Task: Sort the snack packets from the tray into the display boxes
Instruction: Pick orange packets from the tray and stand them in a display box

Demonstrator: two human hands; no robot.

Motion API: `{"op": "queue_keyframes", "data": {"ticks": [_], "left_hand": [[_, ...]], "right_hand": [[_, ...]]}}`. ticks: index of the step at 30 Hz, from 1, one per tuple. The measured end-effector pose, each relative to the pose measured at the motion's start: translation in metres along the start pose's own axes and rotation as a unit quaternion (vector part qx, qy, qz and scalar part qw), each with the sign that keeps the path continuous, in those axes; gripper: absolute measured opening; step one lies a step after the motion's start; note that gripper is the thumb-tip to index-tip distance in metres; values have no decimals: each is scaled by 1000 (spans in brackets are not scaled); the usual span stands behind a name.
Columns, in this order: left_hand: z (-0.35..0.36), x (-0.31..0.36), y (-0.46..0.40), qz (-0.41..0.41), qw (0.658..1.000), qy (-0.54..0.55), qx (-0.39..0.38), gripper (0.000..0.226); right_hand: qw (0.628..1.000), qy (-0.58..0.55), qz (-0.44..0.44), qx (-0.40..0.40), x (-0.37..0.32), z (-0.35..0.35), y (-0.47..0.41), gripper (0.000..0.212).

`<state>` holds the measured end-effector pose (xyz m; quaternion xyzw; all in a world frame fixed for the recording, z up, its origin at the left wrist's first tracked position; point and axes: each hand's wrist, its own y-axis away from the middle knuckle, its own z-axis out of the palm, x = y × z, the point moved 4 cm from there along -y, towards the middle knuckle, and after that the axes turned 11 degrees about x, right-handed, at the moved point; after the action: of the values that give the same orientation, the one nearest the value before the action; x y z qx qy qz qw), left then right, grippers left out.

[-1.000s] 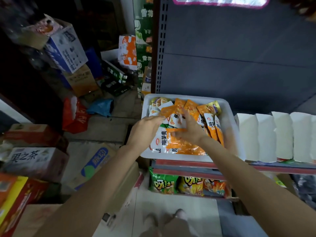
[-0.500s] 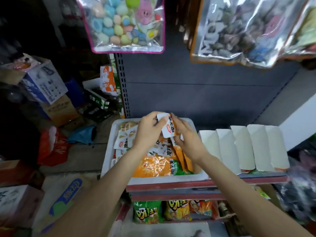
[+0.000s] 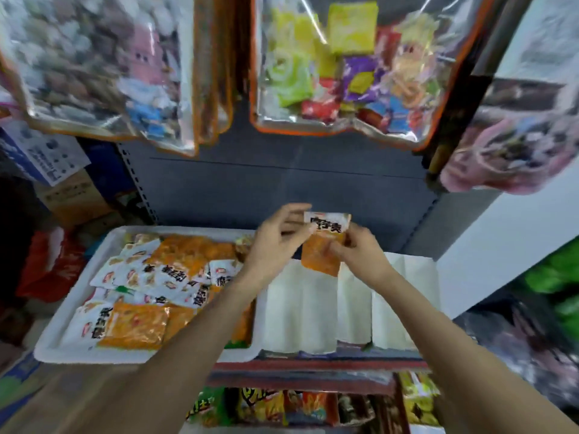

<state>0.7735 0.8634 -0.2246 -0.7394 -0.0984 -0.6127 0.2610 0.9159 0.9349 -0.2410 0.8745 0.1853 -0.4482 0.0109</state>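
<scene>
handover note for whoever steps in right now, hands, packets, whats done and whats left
Left hand and right hand both pinch one orange-and-white packet, held above the white display boxes.
The white tray, left of the boxes, holds a pile of loose packets.
Done: one packet lifted out; the boxes' contents aren't visible.
Left: drop this packet into a box, then sort the rest.

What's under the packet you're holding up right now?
The packet, pinched by the left hand and right hand, hangs over the white display boxes. Only their white fronts and tops show; whether anything is inside cannot be seen.
</scene>
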Motion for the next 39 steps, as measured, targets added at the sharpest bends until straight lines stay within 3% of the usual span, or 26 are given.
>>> {"op": "queue_keyframes", "data": {"ticks": [2,5,7,11,16,24,27,29,32,34,36,39], "left_hand": [[17,-1,-1,11,1000,-21,1,21],[43,-2,-8,4,999,-46,-9,22],[63,-1,-7,-3,998,-56,-35,23],[98,-4,-6,-15,993,-57,-98,17],[137,-4,0,-38,989,-37,-137,17],[207,-4,9,-38,989,-30,-140,11],[226,-14,7,-19,985,-109,-131,17],[236,-29,3,10,962,-232,-145,29],[247,-52,-3,53,887,-412,-203,44],[251,-62,-4,54,848,-467,-244,46],[252,-69,-5,46,834,-476,-274,45],[248,-76,-7,43,842,-460,-280,39]], "right_hand": [[1000,-6,0,8,11,-15,-1,17],[999,3,9,34,27,-37,0,12],[997,13,20,72,39,-52,4,5],[993,-11,51,101,62,-79,16,19],[991,24,56,122,90,-110,22,19],[978,-122,71,154,128,-156,26,13],[972,-166,89,141,148,-171,19,12],[967,-192,97,140,159,-181,14,17],[956,-244,105,127,168,-185,3,22],[953,-256,109,118,173,-180,-3,21],[955,-256,104,107,178,-173,-5,19],[963,-240,82,91,183,-164,-7,15]]}}
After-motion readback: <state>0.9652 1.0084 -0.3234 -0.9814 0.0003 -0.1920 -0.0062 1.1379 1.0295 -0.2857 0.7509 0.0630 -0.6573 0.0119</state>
